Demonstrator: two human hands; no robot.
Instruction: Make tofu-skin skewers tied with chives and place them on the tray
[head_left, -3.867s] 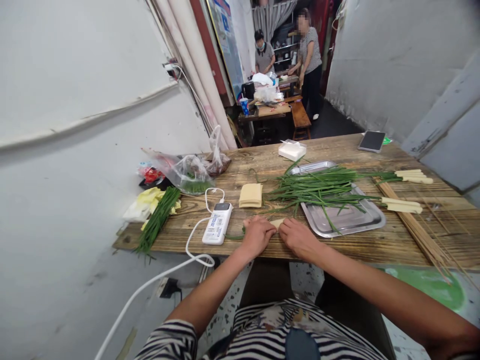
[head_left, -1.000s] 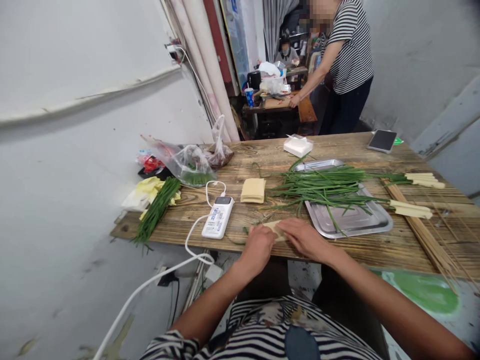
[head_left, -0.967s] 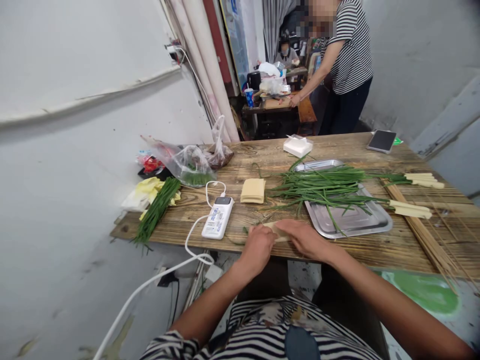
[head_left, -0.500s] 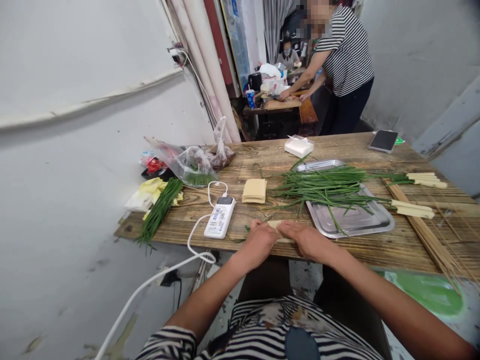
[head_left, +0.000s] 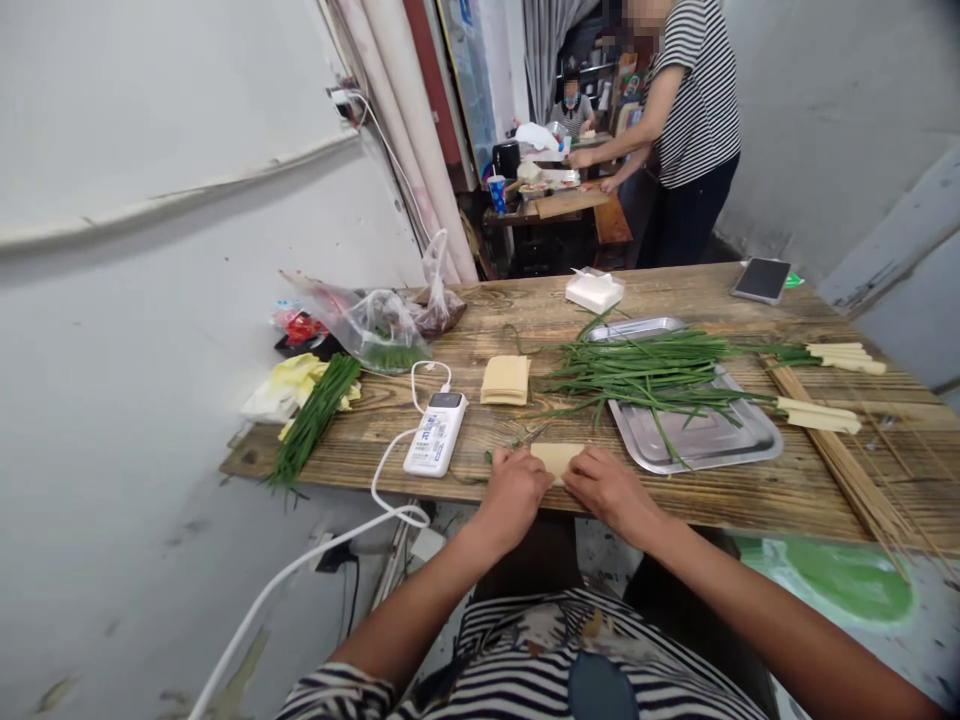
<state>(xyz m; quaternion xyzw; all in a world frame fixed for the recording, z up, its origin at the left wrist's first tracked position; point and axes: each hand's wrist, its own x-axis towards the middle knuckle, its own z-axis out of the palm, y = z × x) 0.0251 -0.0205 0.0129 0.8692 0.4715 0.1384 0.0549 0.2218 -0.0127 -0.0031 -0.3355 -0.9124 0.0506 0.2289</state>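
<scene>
A pale yellow tofu sheet [head_left: 556, 457] lies at the table's near edge, its middle showing between my hands. My left hand [head_left: 517, 487] grips its left end with bent fingers. The right end is pinched by my right hand [head_left: 609, 490], the fingers closed along the near edge. Green chive ends [head_left: 489, 457] poke out by my left fingers; whatever lies inside the fold is hidden. Just beyond sits a stack of tofu sheets [head_left: 505, 381]. Chives [head_left: 652, 365] are heaped across a metal tray [head_left: 701, 445] to the right, some ending in pale rolls [head_left: 819, 414].
Left on the wooden table [head_left: 480, 320] are a white power bank [head_left: 435, 435] with a cable, a chive bundle [head_left: 315, 420] and plastic bags [head_left: 390, 330]. Wooden skewers [head_left: 832, 450], a white box [head_left: 595, 290] and a phone [head_left: 761, 280] lie right and beyond. Co-workers are behind.
My hands have drawn slightly apart and their fingers have curled in, so more of the tofu sheet shows between them. The standing co-worker's hand has lifted from the far board.
</scene>
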